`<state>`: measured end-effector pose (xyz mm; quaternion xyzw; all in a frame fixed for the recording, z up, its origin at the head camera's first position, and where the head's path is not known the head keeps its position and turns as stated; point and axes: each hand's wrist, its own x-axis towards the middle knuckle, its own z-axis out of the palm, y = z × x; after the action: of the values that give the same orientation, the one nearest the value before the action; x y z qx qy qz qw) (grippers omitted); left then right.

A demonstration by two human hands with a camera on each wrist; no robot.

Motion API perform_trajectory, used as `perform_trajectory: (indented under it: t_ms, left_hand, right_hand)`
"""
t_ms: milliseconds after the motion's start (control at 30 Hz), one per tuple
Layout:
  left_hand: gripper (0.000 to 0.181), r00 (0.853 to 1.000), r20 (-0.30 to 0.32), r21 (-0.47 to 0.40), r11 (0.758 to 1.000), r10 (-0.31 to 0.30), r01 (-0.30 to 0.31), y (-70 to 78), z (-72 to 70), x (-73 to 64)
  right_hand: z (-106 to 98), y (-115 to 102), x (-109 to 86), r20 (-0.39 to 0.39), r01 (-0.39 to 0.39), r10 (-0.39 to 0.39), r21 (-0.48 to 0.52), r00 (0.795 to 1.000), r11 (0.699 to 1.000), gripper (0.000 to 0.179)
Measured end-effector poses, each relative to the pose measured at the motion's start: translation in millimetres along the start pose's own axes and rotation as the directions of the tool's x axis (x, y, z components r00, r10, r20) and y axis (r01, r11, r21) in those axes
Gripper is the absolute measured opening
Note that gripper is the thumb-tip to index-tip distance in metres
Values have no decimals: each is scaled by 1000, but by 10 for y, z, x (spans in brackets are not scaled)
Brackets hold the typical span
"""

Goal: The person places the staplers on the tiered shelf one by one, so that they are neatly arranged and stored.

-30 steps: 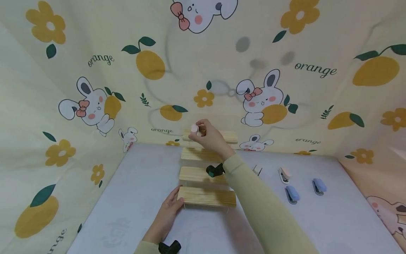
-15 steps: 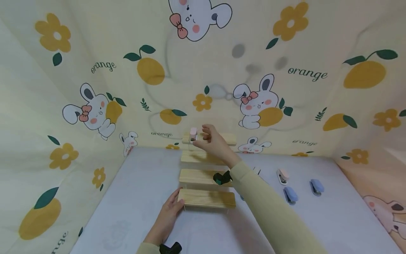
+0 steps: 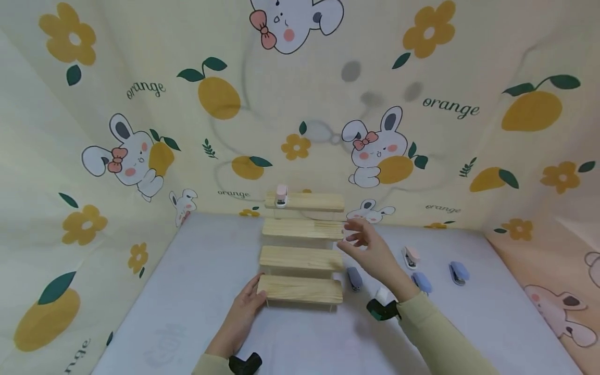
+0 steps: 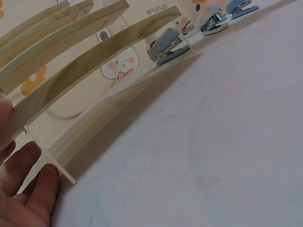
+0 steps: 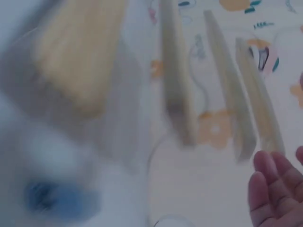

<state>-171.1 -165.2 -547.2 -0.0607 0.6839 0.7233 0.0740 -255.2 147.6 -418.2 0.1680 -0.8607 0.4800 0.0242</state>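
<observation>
Table [image 3: 201, 276]: stretched pale beneath both sets of fingers.
Shelf [image 3: 301, 258]: four wooden boards in rising steps; lowest left end between the left fingers, right ends just left of the right fingers.
Right hand [image 3: 370, 252]: shifted away from the top board, down and right, since half a second ago; fingers loosely bent, parted from the thumb, pinching nothing; contact with the second board from the top impossible to tell.
Left hand [image 3: 244, 312]: unmoved; pinching the lowest board's left end, probably for steadiness.
Pink stapler [image 3: 281, 196]: released, upright on the top board's left end, well up and left of the right fingers; by judgement, placement done and right hand free. Visible in the head view only.
Blue stapler [image 3: 354, 279]: on the table, nearer the body than the right fingertips, just beside the shelf.
Second pink stapler [image 3: 411, 258]: on the table, right of the right fingers.
White stapler [image 4: 211, 21]: clear in the left wrist view, far beyond the left fingers; perhaps the pale patch by the right wrist in the head view.
Shelf leg [image 4: 50, 154]: just beside the left fingertips [image 4: 47, 175], shown plainly in the left wrist view; mostly covered in the head view.
</observation>
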Motion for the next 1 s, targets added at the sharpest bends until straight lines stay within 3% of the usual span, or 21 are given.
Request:
perform_trajectory:
  t_ms: [233,433,600,1000]
  left_hand:
    - [65,1000,-3,-4,1000,-17,17,-2,-8,8]
    - [66,1000,-9,-8,1000,-25,25,7,3,6]
    - [64,999,-4,-5,999,-32,32,29,8,0]
    - [64,1000,0,-10,1000,-25,25,21,6,-1]
  right_hand:
    - [-120,403,-470,45,-120,127,-136,991,983,72]
    - [-196,675,-736,67,-193,208,-181,976,964,74]
    - [-229,808,-844,56,-273,295,-248,954,930,79]
    - [-182,996,-925,57,-325,362,-326,931,888,82]
